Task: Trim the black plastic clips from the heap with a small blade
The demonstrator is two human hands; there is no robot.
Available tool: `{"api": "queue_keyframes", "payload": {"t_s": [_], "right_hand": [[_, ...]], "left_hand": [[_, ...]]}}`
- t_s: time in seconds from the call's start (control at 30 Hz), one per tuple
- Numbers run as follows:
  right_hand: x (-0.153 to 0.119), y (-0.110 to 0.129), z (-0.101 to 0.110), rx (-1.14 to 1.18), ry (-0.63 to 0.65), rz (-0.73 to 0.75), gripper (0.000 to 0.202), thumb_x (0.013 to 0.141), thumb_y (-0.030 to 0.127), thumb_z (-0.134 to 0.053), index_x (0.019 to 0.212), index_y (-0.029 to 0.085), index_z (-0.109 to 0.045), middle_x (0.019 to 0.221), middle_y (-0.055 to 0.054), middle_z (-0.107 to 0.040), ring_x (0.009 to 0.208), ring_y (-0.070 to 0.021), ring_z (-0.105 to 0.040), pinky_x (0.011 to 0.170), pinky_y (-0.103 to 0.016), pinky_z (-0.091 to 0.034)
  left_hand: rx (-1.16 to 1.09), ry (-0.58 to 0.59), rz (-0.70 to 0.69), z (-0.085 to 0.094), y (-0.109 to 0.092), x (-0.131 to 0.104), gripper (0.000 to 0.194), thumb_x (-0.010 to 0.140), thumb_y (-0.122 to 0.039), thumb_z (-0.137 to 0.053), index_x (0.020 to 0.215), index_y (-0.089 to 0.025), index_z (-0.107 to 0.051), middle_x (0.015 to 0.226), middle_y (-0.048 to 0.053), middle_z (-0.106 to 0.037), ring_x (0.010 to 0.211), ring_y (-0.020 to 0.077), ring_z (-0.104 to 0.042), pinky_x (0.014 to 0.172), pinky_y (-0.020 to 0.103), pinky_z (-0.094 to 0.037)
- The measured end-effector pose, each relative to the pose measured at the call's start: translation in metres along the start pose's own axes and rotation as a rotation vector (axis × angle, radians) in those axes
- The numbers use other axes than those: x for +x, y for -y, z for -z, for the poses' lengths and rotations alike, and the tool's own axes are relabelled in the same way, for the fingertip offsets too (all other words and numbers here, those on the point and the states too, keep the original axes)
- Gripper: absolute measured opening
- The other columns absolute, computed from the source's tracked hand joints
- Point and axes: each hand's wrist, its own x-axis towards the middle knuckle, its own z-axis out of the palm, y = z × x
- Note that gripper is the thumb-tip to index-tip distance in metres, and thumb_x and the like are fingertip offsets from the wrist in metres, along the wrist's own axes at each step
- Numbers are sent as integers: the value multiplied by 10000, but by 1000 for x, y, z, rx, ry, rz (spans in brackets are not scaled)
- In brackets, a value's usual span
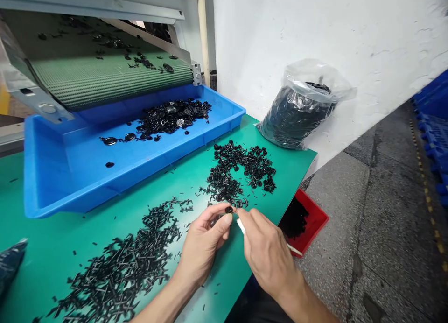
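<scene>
My left hand [206, 241] pinches a small round black part [228, 210] between thumb and fingertip, above the green table [196, 169]. Another dark piece shows within its curled fingers. My right hand [268, 248] is closed around a thin tool with a white section [241, 226]; its tip meets the black part, and a pale handle end sticks out behind the hand. Just beyond my hands lies a pile of small round black parts [227, 173]. To the left spreads a heap of black branched sprue pieces [122, 267].
A blue tray [140, 178] with black parts stands under a green conveyor belt [115, 75]. A clear bag of black parts [297, 110] leans by the white wall. A red bin [315, 222] sits low at the right. Another bag [10, 267] is at the left edge.
</scene>
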Motion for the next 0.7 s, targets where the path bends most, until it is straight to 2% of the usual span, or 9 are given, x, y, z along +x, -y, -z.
{"api": "queue_keyframes", "payload": {"t_s": [0.17,0.3,0.5,0.57,0.7], "right_hand": [[-4,8,-7,-38,4,-40,253,913,47,-449,1075,178,-592,859,-59,-638,758,-215,-616,672,-314,-431],[0,9,-6,61,0,-84,229,916,61,-431,976,187,-612,832,-51,-656,737,-206,-614,647,-299,-394],[17,-6,9,420,290,-194,293,831,12,-427,666,213,-562,570,60,-566,537,-108,-510,543,-221,-317],[18,-5,9,405,272,-204,295,836,11,-428,690,215,-584,608,51,-599,565,-111,-533,554,-219,-325],[8,8,-3,187,58,-139,279,916,70,-423,1008,215,-644,813,-28,-662,725,-173,-613,632,-256,-378]], "left_hand": [[61,-17,-28,0,2,-2,318,720,-372,-815,959,-187,-716,625,-34,-570,516,80,-415,449,187,-290],[101,-38,-51,2,4,0,240,763,-380,-784,874,-184,-701,566,-44,-550,507,80,-387,465,192,-297],[124,-1,-73,7,6,4,231,788,-378,-765,909,-188,-715,578,-42,-554,568,91,-443,518,183,-343],[119,-15,-75,6,6,5,246,778,-384,-773,914,-189,-714,577,-45,-554,557,89,-439,504,179,-342],[84,-97,-74,3,7,4,250,749,-376,-795,894,-190,-713,594,-45,-571,527,79,-427,461,166,-332]]}}
